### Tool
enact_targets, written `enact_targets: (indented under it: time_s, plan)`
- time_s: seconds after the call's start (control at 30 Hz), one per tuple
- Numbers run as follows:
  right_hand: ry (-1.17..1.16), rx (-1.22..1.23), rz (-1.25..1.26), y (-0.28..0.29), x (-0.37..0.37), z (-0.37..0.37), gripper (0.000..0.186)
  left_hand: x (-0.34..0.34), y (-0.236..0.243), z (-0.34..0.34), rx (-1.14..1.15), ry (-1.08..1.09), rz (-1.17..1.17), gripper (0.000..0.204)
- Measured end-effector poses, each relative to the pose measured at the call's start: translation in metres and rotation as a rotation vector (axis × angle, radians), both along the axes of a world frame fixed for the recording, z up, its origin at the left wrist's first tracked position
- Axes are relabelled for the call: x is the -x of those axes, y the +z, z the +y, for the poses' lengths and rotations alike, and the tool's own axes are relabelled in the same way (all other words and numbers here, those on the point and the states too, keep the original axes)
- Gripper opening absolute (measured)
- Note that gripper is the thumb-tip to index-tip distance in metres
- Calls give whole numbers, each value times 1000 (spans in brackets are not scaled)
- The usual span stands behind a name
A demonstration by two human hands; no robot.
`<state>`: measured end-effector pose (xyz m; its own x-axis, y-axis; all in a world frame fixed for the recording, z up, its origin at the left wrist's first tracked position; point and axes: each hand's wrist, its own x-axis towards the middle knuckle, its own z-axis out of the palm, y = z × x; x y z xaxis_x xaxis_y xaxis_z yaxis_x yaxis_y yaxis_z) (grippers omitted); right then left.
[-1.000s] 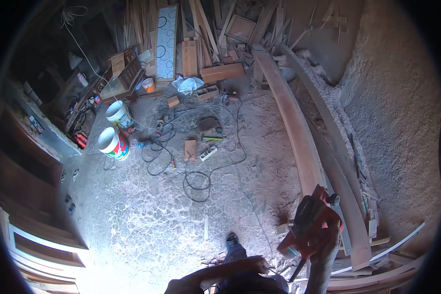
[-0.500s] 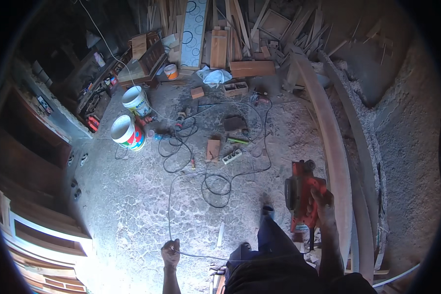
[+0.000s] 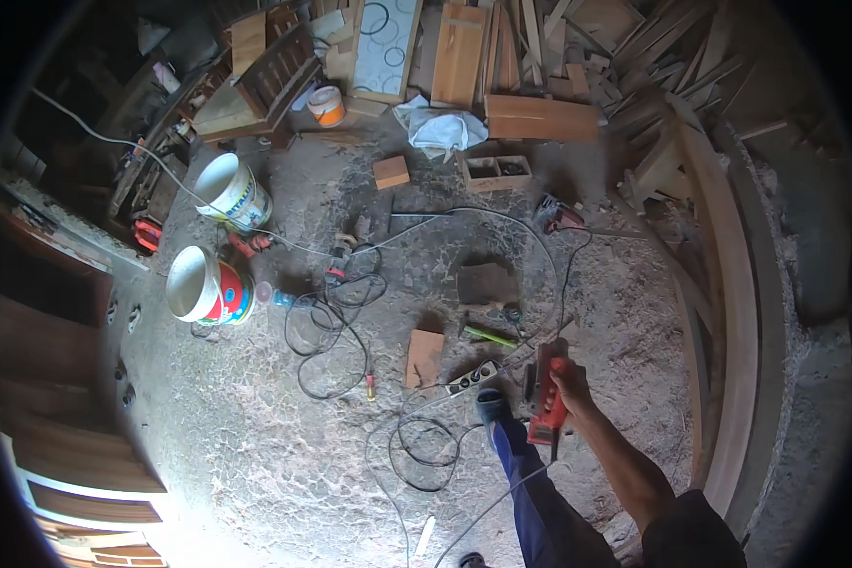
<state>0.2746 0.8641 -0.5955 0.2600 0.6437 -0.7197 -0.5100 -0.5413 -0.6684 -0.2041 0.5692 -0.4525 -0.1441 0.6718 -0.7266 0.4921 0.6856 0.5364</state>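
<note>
A red handheld electric planer (image 3: 545,417) hangs over the floor, with my right hand (image 3: 573,386) wrapped round its handle. From its lower end a dark cord (image 3: 504,494) runs down toward the bottom edge. The planer is close to a white power strip (image 3: 473,377) on the floor, just beyond my foot. Beyond the strip lies a hammer with a green handle (image 3: 490,335). A wooden block (image 3: 424,358) rests left of it. My left hand is out of view.
Coiled cables (image 3: 424,454) spread over the rough floor ahead of my leg. Two paint buckets (image 3: 194,284) stand at the left. Another power tool (image 3: 557,216) lies farther off. Long curved planks (image 3: 734,312) line the right, and stacked boards (image 3: 540,118) are at the back.
My right hand has carried the planer left and away from the planks, over the floor near the power strip. My left hand, which held the cord, has left the view. My view has shifted.
</note>
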Motion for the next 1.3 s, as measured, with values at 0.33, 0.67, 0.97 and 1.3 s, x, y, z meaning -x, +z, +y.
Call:
enact_targets:
  time_s: [0.33,0.67,0.97,1.3]
  plan:
    - [-395,-286,154,-322,-42,271,18,-85,-106,104,119,-220,158,20]
    - [-146,-17,66,-322,-3,313,39,-130,-110,172,-14,-100,131,23]
    - [610,497,-559,-115,34,-133,47,-53,-109,101,-45,-305,132,66]
    - [-589,529,-379,118,99,-532,26,5,-159,91,89,-687,-571,24]
